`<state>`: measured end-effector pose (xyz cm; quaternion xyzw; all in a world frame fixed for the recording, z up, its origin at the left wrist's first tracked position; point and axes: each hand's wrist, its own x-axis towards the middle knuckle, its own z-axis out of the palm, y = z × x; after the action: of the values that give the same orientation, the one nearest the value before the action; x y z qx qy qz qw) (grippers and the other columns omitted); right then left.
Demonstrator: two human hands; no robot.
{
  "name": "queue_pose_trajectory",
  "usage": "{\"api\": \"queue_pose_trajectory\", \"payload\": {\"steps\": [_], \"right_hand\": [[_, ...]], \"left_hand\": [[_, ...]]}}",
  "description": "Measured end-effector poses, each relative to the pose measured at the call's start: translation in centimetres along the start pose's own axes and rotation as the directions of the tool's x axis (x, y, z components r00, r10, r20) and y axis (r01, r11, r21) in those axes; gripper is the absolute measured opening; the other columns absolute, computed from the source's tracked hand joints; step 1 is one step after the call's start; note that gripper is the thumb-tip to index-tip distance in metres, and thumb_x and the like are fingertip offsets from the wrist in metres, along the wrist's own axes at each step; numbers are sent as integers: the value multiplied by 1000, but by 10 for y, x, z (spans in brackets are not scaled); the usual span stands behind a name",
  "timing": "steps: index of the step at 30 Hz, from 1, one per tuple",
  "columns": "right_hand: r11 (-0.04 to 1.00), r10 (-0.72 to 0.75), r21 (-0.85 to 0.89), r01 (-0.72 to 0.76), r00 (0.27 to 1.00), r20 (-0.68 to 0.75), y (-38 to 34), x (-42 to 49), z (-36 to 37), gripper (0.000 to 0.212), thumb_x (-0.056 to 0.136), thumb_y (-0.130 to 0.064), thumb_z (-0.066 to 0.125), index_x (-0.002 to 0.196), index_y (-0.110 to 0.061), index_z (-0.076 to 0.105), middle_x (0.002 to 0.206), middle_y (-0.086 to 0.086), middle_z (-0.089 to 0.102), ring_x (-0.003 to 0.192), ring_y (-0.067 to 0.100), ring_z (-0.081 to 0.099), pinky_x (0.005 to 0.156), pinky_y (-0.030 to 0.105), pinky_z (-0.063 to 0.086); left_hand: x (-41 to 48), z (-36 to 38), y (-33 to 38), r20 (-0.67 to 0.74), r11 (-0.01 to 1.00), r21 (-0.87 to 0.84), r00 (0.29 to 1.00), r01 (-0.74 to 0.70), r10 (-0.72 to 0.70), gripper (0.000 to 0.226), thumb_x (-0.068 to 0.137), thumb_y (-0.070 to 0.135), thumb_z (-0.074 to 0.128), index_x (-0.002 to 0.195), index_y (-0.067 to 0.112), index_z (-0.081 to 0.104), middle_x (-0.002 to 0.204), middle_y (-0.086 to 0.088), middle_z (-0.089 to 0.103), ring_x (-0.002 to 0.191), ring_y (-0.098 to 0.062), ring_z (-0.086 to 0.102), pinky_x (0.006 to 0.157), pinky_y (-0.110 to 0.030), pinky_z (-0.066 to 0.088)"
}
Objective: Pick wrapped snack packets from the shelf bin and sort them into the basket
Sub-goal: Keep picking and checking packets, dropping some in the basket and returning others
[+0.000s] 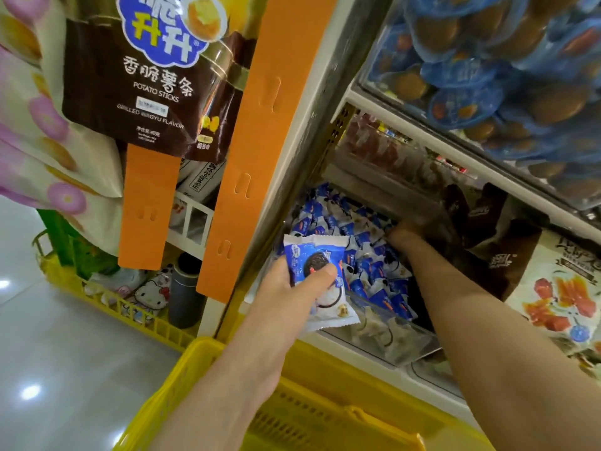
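Head view: left hand is pinching one blue-white snack packet, thumb in front, just before the shelf bin, above the yellow basket. Right hand is reaching into the bin; whether its fingers are spread or gripping cannot be told.

We see glossy plastic wrap on the packet, a smooth yellow plastic basket, a clear plastic bin, a shiny floor.

blue-and-white cookie packet was up, tilted, centre frame | clear shelf bin right of centre, heaped with matching packets | yellow basket sat bottom centre
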<state>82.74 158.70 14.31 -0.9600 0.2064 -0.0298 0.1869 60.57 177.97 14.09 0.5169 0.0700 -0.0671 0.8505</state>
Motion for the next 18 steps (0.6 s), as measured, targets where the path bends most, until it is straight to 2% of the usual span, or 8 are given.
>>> {"api": "queue_pose_trajectory", "payload": {"steps": [3, 5, 6, 8, 9, 12, 14, 18], "right_hand": [[982, -154, 100, 161, 986, -70, -12, -28, -6, 27, 100, -21, 35, 109, -5, 55, 101, 12, 55, 91, 24, 56, 68, 28, 40], [911, -300, 258, 322, 946, -121, -22, -64, -14, 29, 101, -24, 34, 112, -9, 56, 93, 3, 55, 76, 13, 52, 64, 24, 38], [852, -370, 348, 391, 920, -128, -23, -85, -19, 30, 100, -26, 35, 111, -12, 59, 92, -1, 57, 73, 9, 52, 64, 22, 42], [725, -513, 483, 492, 853, -98, -16, -129, -27, 31, 99, -35, 36, 95, -23, 64, 90, -9, 64, 72, 1, 56, 69, 19, 45], [687, -567, 521, 507, 822, -52, -8, -150, -30, 33, 98, -41, 36, 87, -28, 64, 87, -11, 66, 70, -1, 57, 70, 20, 46], [685, -635, 524, 506, 767, 90, 17, -194, -37, 25, 90, -46, 49, 87, -29, 67, 82, -8, 69, 72, 2, 63, 73, 28, 53], [684, -626, 543, 487, 774, 94, 32, -208, -40, 16, 88, -35, 58, 86, -23, 69, 77, -8, 69, 72, 8, 64, 75, 32, 56], [650, -580, 635, 417, 812, 61, 56, -223, -42, 15, 90, -22, 59, 82, -14, 69, 80, 4, 71, 77, 21, 67, 74, 39, 57]], "left_hand": [[4, 2, -3, -5, 999, -28, 1000, 22, -22, 10, 89, 35, 55, 94, 30, 62, 104, 1, 70, 101, -15, 64, 98, -40, 43], [4, 2, -9, -23, 1000, 7, 1000, -10, 10, 10, 91, 37, 52, 92, 34, 61, 106, 5, 68, 104, -13, 61, 99, -38, 43], [3, 3, -13, -30, 998, 38, 999, -43, 44, 10, 91, 37, 50, 91, 37, 60, 105, 9, 67, 103, -8, 61, 92, -31, 47], [0, 3, -19, -36, 988, 107, 993, -110, 114, 9, 92, 35, 48, 91, 38, 58, 99, 16, 66, 91, 5, 61, 66, -11, 49], [-2, 2, -22, -37, 980, 144, 989, -135, 142, 8, 93, 35, 49, 92, 37, 57, 93, 19, 66, 84, 9, 61, 61, -7, 46], [-9, 1, -30, -26, 961, 219, 984, -168, 178, 10, 92, 35, 50, 100, 29, 54, 85, 21, 67, 80, 9, 61, 69, -20, 44], [-14, 3, -33, -17, 953, 240, 981, -184, 194, 16, 91, 33, 52, 105, 26, 52, 91, 12, 67, 85, -1, 61, 71, -22, 48], [-25, 9, -39, -22, 929, 253, 959, -269, 284, 12, 89, 25, 57, 100, 25, 55, 100, 4, 66, 91, -8, 65, 68, -20, 51]]}}
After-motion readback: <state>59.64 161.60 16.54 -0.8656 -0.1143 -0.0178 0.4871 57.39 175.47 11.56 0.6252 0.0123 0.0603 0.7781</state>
